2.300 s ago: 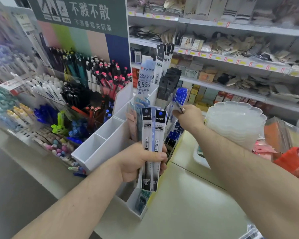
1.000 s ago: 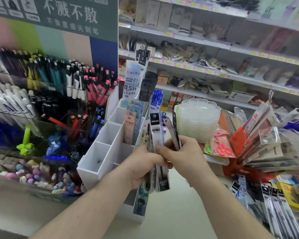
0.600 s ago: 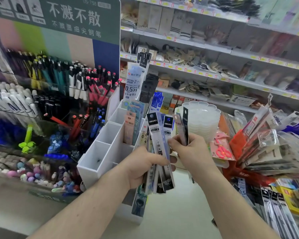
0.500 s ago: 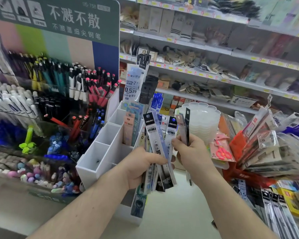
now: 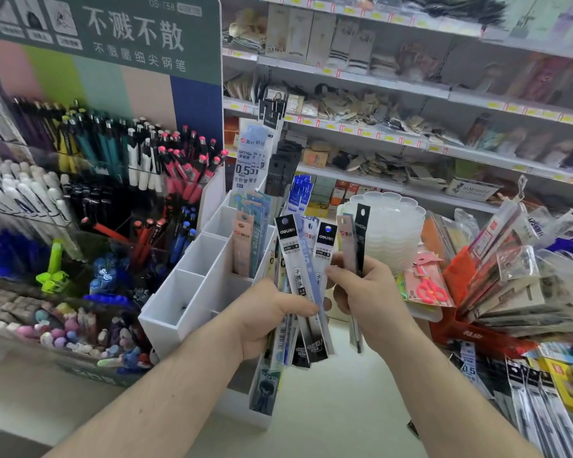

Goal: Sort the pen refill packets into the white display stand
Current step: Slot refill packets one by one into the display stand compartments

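My left hand [image 5: 267, 317] grips a fanned bundle of pen refill packets [image 5: 300, 266] with black and white headers, held in front of the white display stand [image 5: 192, 292]. My right hand [image 5: 366, 295] pinches two slim packets [image 5: 354, 246], one pink-topped and one black, just right of the bundle. The stand's tiered compartments rise toward the back. Its front-left ones show no packets, and pink and blue packets [image 5: 248, 236] stand in a middle one. Taller packets [image 5: 252, 160] stick up at the stand's rear.
A pen rack [image 5: 113, 166] with many pens stands left of the stand under a green sign. A stack of clear plastic trays [image 5: 391, 233] sits right of my hands. More packets fill a red bin [image 5: 477, 332] and lie loose [image 5: 543, 398] at lower right. Shelves run behind.
My right hand came back from the stand to the bundle, took two slim packets from it and lifted them up and to the right. The view swung rightward.
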Motion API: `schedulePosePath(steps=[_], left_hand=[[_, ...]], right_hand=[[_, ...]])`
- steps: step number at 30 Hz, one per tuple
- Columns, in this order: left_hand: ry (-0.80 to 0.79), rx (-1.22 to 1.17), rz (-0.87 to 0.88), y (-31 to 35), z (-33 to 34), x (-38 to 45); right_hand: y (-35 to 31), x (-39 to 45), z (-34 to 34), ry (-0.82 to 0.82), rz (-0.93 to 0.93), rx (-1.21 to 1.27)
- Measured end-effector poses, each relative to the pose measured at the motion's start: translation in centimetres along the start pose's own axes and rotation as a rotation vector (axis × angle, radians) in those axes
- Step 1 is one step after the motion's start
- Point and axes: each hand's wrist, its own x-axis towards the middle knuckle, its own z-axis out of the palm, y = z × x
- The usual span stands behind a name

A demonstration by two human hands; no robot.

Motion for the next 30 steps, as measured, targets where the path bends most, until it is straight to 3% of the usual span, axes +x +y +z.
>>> schedulePosePath(steps=[5, 13, 19, 26, 30], left_hand=[[0.003, 0.021, 0.003, -0.1, 0.1, 0.1], [0.105, 0.008, 0.018, -0.3, 0.0, 0.5], [0.104, 0.032, 0.057, -0.6, 0.1, 0.9], [0.131, -0.052, 0.08, -0.4, 0.0, 0.9], [0.172, -0.063, 0.061, -0.5, -0.2, 1.2]], right_hand=[[0.5, 0.5, 0.0, 0.037, -0.046, -0.144], [0.9, 1.2, -0.1, 0.166, -0.048, -0.124], [0.4, 1.1, 0.2, 0.108, -0.046, -0.196], [0.5, 1.4, -0.9, 0.142, 0.017, 0.026], [-1.3, 2.6, -3.2, 0.397, -0.027, 0.203]])
